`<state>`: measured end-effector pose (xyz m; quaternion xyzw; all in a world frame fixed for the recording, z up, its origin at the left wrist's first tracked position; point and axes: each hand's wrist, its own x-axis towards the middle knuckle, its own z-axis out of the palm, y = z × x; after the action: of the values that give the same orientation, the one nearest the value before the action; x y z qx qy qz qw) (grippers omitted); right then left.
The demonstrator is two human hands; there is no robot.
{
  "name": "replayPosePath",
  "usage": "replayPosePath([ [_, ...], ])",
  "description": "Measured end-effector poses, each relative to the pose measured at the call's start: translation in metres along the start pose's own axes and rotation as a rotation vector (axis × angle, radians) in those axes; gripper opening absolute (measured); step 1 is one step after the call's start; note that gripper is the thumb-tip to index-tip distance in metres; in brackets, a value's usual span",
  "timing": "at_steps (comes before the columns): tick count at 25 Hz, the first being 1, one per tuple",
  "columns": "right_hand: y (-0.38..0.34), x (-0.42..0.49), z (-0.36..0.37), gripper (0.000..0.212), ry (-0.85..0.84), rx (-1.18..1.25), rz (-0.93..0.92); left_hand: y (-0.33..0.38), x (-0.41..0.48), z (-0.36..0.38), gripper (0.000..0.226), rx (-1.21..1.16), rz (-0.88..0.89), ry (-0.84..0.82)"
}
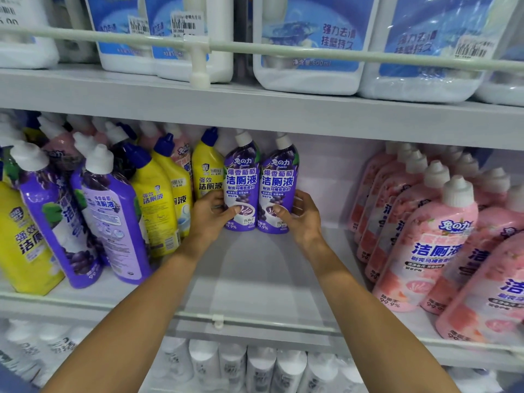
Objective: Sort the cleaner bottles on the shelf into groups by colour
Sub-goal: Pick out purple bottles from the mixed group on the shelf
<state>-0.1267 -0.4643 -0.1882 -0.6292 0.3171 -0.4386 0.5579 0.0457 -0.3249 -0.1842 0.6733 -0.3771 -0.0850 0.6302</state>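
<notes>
Holding: left grip [211, 215] curled round left purple bottle [241, 180]; right grip [301, 217] curled round right purple bottle [279, 180].
Pair: upright, touching, at back of middle shelf [255, 268].
Leftward: yellow bottles [158, 199] mixed with other purple bottles [113, 219], leaning.
Rightward: pink bottles [425, 251], well apart.
Above: white jugs [309, 78].

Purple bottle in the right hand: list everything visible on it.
The purple bottle stands upright at the back of the middle shelf, in the gap between yellow bottles and pink bottles. Glossy plastic look, white tapered cap, printed wrap with grapes, white lettering and "99.9%" near the base. The right hand grips its lower part, thumb on the front, fingers round the right side. Its left side touches the twin bottle, held by the left hand.
</notes>
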Motion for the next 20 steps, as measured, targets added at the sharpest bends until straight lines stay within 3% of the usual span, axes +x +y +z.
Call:
replayPosePath([
  [20,-0.0029,0.0029,-0.0082,0.059,-0.025,-0.033,0.029,0.0005,0.0055,-0.0073,0.035,0.016,-0.027,-0.007],
])
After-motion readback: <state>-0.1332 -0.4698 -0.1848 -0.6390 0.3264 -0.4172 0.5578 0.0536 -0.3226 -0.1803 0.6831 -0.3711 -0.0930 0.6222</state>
